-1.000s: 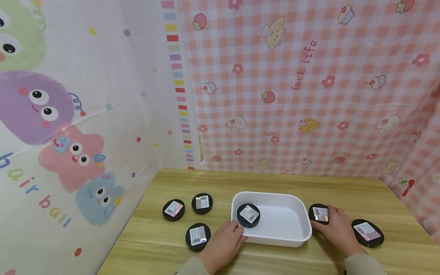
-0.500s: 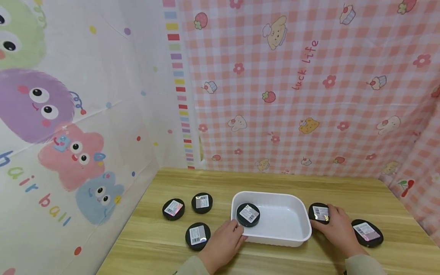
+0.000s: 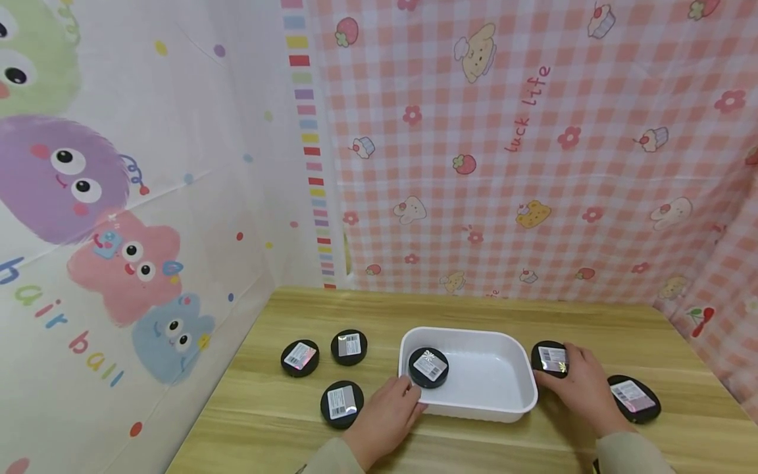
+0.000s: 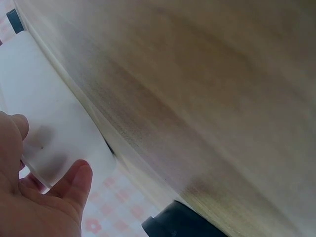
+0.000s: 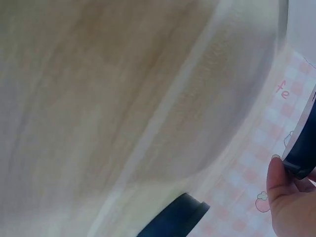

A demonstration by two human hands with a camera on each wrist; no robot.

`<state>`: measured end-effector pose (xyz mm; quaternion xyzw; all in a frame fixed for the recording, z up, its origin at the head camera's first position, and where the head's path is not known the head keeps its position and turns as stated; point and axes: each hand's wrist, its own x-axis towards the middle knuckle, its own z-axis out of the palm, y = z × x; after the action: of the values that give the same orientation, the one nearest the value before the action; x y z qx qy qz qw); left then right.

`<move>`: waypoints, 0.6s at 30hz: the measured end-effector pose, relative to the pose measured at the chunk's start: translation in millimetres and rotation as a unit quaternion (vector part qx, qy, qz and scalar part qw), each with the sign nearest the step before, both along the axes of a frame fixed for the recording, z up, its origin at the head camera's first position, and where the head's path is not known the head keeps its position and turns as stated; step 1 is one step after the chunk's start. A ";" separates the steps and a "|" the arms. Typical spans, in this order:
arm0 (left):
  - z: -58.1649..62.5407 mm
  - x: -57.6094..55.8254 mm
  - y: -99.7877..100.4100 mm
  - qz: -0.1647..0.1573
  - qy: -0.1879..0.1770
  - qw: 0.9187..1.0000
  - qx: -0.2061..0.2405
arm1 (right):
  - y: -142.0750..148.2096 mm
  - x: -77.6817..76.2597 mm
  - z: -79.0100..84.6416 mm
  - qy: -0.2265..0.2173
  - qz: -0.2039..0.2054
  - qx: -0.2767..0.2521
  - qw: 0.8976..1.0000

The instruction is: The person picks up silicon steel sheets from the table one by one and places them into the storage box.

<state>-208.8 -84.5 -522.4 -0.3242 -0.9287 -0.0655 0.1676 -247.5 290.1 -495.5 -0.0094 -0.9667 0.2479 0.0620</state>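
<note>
Pink-and-white checked cloth [image 3: 509, 158], printed with strawberries, cupcakes and small animals, hangs behind the table [image 3: 474, 444], and white sheet [image 3: 195, 118] with fuzzy cartoon figures and coloured dots covers the left side. The table has a light wood-grain top. Near its middle stands a white tray [image 3: 482, 378], upright, its long side facing the person. At the tray's left end lies one black disc, the tray disc [image 3: 429, 367], flat, label up, near the left wall; the rest of the tray floor is bare.

Left of the tray, three more black discs with pale labels lie on the table: the outer disc [image 3: 300, 358], the back disc [image 3: 349, 347] and the front disc [image 3: 342, 404]. The front disc is just beside the left hand [image 3: 383, 416]. Off to the right, the far disc [image 3: 634, 399] lies beside the right hand [image 3: 577, 387], its left edge partly covered by that hand.

Curled over the tray's near left corner, the left hand grips the rim; the left wrist view shows fingertips against the white wall. The right hand pinches the held disc [image 3: 547, 359] between thumb and fingers. This disc is outside the tray, just beyond its right wall, so that wall stands between it and the tray floor. Its label faces up in the head view; whether its underside touches the table I cannot tell. Pale sleeves [image 3: 630, 454] show at both wrists.
</note>
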 end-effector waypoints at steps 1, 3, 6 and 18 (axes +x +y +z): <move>-0.2 -0.2 0.0 0.000 0.002 1.000 0.000 | -0.4 -0.1 1.8 0.000 0.000 -0.001 1.000; -0.8 -0.7 0.0 -0.001 0.006 1.000 0.002 | -1.3 0.0 5.7 -0.003 -0.001 -0.001 1.000; -1.9 -1.7 0.1 -0.002 0.009 1.000 0.005 | -1.7 -0.1 9.8 -0.011 -0.003 0.000 1.000; -2.0 -0.8 -0.1 -0.002 0.009 1.000 0.011 | -0.7 0.0 12.7 -0.015 0.000 -0.004 1.000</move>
<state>-209.6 -84.6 -524.4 -0.3250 -0.9256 -0.0730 0.1795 -247.5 289.4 -482.8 -0.0129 -0.9667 0.2512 0.0474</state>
